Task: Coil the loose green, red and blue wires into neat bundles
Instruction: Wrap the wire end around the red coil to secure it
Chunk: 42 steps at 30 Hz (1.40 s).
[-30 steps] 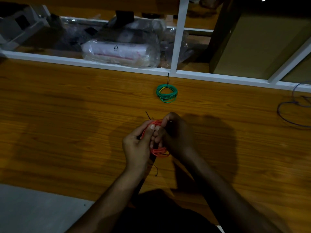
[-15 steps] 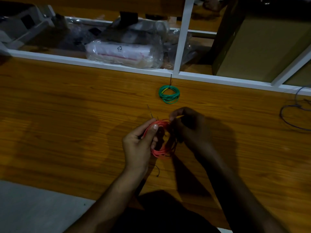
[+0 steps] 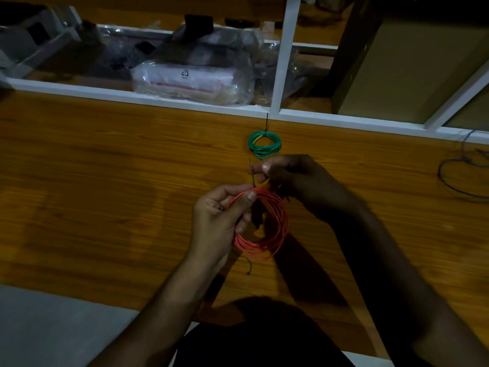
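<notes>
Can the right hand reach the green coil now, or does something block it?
Probably yes: the green coil lies free on the table just beyond the right hand, nothing between. But that hand pinches the red wire's end.

1. Left hand [image 3: 217,221] grips red wire coil [image 3: 264,226] at its upper left.
2. Right hand [image 3: 296,181] pinches a thin dark tie [image 3: 252,173] at coil top.
3. Green coil [image 3: 264,144] lies on wooden table [image 3: 105,168], beyond the hands.

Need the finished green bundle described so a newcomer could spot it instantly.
Follow the white shelf rail along the back of the wooden table to its upright post. Just in front lies the green coil, a small flat ring with a yellow streak, untouched, unlike the red coil in the hands.
</notes>
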Each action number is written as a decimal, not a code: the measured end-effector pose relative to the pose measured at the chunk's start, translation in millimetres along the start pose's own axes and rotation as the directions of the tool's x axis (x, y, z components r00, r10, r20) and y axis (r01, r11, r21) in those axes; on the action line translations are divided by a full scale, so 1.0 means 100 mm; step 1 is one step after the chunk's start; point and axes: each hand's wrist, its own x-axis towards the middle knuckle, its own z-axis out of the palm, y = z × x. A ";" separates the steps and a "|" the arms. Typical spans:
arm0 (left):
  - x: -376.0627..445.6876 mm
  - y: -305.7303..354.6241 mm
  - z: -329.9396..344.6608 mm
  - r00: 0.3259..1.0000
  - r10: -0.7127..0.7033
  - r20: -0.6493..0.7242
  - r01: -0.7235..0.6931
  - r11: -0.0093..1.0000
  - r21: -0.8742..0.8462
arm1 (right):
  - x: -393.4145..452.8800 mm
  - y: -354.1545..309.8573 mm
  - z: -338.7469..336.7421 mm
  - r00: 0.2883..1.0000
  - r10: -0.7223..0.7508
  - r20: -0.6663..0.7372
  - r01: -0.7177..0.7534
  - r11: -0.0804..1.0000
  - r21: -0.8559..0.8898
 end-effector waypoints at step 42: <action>0.08 0.38 -0.22 0.867 0.135 0.479 -0.364 0.830 0.424 | -0.28 -0.06 0.42 0.925 -0.072 -0.374 0.183 0.945 0.272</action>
